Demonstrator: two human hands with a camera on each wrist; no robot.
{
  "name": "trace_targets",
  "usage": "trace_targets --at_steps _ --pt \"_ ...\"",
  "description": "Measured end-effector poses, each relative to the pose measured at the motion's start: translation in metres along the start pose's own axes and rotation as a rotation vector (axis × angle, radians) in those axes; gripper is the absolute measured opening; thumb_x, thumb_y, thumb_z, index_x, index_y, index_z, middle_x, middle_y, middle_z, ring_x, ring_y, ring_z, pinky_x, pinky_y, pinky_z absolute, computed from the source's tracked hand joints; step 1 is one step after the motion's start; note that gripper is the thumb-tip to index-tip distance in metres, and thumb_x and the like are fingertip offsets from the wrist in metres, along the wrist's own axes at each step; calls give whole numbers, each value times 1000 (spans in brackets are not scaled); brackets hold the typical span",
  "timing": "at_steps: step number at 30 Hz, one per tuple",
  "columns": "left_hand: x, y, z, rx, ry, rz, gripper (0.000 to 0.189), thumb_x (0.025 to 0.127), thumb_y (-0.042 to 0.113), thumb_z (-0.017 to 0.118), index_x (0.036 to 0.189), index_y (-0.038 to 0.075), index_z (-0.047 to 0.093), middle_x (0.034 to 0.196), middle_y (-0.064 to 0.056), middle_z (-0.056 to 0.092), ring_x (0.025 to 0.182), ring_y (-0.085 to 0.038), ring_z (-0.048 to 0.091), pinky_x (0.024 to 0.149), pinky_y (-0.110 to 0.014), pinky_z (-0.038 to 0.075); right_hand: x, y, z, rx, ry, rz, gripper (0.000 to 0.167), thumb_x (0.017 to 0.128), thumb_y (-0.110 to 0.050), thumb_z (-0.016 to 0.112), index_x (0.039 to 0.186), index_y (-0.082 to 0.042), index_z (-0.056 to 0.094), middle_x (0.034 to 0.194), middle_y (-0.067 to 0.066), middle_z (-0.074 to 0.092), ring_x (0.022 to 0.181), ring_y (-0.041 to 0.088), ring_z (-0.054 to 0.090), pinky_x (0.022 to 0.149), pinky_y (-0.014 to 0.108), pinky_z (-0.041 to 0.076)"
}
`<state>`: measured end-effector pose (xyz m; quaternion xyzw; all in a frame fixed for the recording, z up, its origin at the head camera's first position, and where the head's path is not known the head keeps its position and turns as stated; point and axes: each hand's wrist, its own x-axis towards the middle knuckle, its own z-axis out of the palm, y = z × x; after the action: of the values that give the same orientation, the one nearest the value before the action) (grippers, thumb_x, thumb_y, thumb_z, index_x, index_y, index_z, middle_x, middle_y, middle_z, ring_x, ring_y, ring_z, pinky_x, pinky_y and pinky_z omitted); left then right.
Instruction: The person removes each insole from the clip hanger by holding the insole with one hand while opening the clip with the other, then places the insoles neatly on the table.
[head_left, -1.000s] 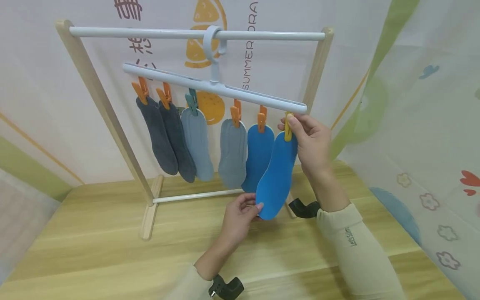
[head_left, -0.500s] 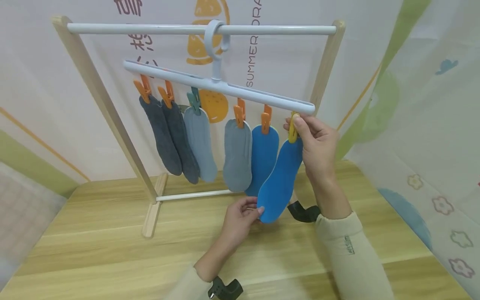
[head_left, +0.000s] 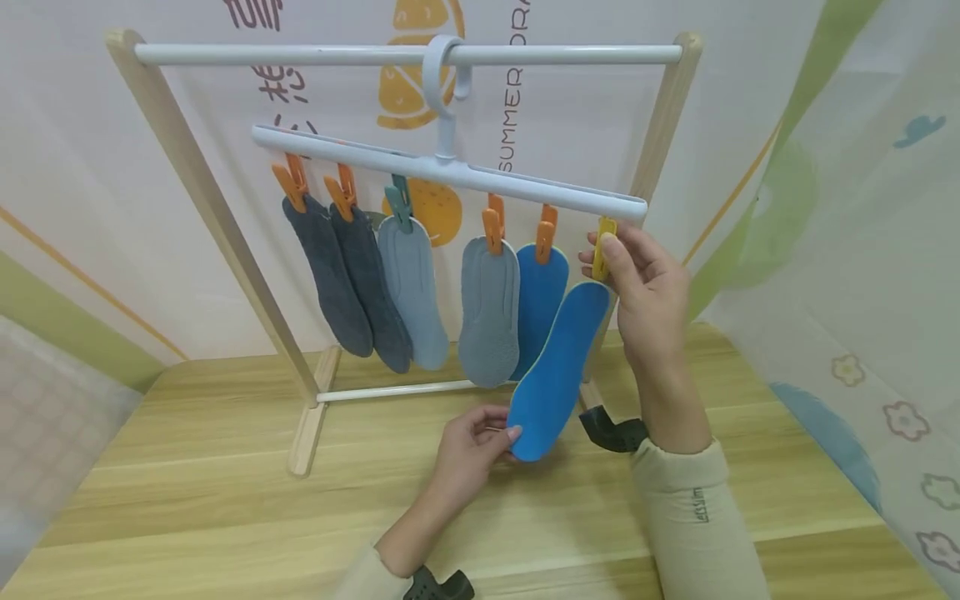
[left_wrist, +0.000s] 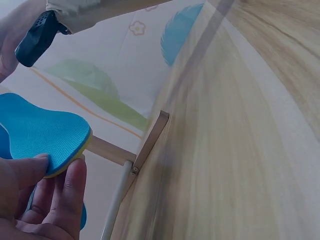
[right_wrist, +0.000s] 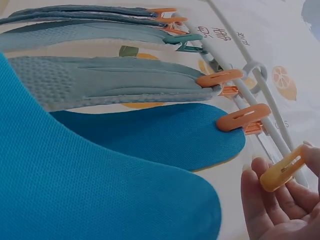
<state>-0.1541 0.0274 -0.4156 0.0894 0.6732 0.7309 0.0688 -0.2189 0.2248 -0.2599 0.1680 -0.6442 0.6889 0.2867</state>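
Note:
My left hand pinches the lower end of a blue insole between thumb and fingers; the left wrist view shows its yellow edge. Just above the insole's upper end, my right hand pinches a yellow clothespin under the right end of the white hanger. In the right wrist view the insole's end lies apart from that yellow clothespin. A second blue insole hangs beside it from an orange clothespin. Further left hang two light grey insoles and two dark grey insoles.
The hanger hooks over the white top rod of a wooden-legged rack and tilts down to the right. Beneath is a wood-grain table. A printed curtain stands behind and to the right.
The blue insole has come out of the yellow clothespin and moved slightly down with my left hand. My right hand still holds the clothespin at the hanger. The head view has shifted slightly.

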Motion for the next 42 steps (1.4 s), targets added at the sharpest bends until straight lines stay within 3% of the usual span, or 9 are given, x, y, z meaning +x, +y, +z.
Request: trace_targets --at_steps 13,26,34,42 --pt "-4 1 4 14 -8 -9 30 97 4 65 122 -11 60 111 -27 65 86 -14 71 77 -34 63 -8 -7 -4 9 13 -37 35 102 -19 60 133 -3 64 111 4 74 96 18 72 84 25 61" --pt "-11 -4 12 15 -65 -17 29 97 3 64 121 -12 59 108 -28 65 85 -15 71 75 -31 63 -13 -20 -7 -6 23 -33 35 102 -19 61 133 -3 64 112 5 74 97 18 72 83 23 61" --pt "-14 -9 13 17 -86 -79 30 98 4 63 123 -11 57 108 -23 66 85 -12 69 73 -25 62 -12 -20 -3 -30 -13 -43 34 103 -18 60 133 -4 64 113 5 74 99 21 71 84 24 61" --pt "-17 -11 12 -8 -78 -90 30 98 3 62 123 -13 56 108 -23 66 83 -10 68 74 -28 63 -14 -19 -3 7 -8 -30 35 102 -17 61 134 -3 64 111 5 73 96 19 71 82 23 61"
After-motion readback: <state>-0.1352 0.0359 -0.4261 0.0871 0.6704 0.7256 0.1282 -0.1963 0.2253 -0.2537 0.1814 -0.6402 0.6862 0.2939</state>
